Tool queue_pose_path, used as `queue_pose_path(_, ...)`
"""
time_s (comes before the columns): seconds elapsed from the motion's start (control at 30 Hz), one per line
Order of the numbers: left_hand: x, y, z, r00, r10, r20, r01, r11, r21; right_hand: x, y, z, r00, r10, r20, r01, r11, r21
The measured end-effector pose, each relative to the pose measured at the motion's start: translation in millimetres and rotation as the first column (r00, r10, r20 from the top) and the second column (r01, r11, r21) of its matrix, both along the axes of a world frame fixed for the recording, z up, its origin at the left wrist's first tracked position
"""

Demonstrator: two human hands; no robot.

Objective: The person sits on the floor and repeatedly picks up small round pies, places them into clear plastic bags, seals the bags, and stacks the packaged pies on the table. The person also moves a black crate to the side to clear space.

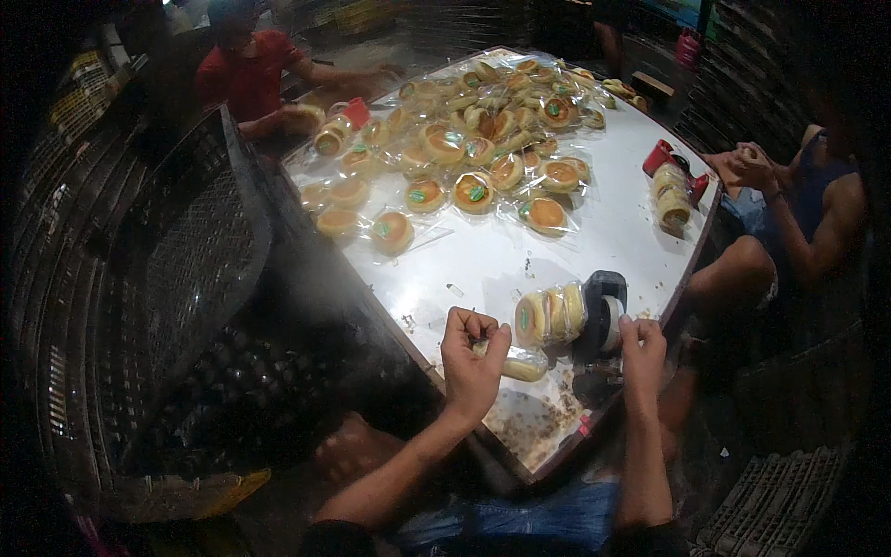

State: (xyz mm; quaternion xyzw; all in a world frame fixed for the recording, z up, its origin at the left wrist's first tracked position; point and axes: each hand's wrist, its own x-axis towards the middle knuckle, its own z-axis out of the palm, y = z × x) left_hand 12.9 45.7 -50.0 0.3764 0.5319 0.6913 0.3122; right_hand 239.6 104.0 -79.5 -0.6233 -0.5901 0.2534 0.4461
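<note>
My left hand (473, 362) is closed on a round filled bun in clear plastic wrap (525, 365), held over the near corner of the table. Its thumb and curled fingers grip the wrapper's end. Just beyond it, a row of wrapped buns (549, 314) stands on edge against a black tape dispenser (605, 284) with a pale tape roll (612, 322). My right hand (642, 357) is pinched shut at the right side of that roll. Whatever lies between its fingertips is too small to make out.
A large pile of wrapped buns (478, 190) covers the far part of the white table (464, 269). Co-workers sit left and right, each near a red dispenser, one (661, 158) at the right edge. A dark mesh rack (200, 251) stands close on the left.
</note>
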Motion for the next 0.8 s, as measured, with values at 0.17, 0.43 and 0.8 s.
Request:
queue_pose_path(0.17,2.3,-0.2,-6.0,0.998,-0.001,-0.061,-0.001,1.000,-0.022,8.5,-72.4,-10.3,0.998,-0.045,-0.043,0.039,0.991,-0.129)
queue_pose_path(0.43,8.1,-14.2,-6.3,0.995,-0.053,0.088,0.065,0.988,-0.137,-81.6,-94.7,31.1,0.918,0.396,0.014,-0.381,0.872,0.308)
queue_pose_path(0.8,-10.3,-38.2,25.7,0.912,-0.411,0.010,0.407,0.906,0.117,-90.0,-74.6,36.3,0.438,0.072,-0.896,-0.805,0.474,-0.356)
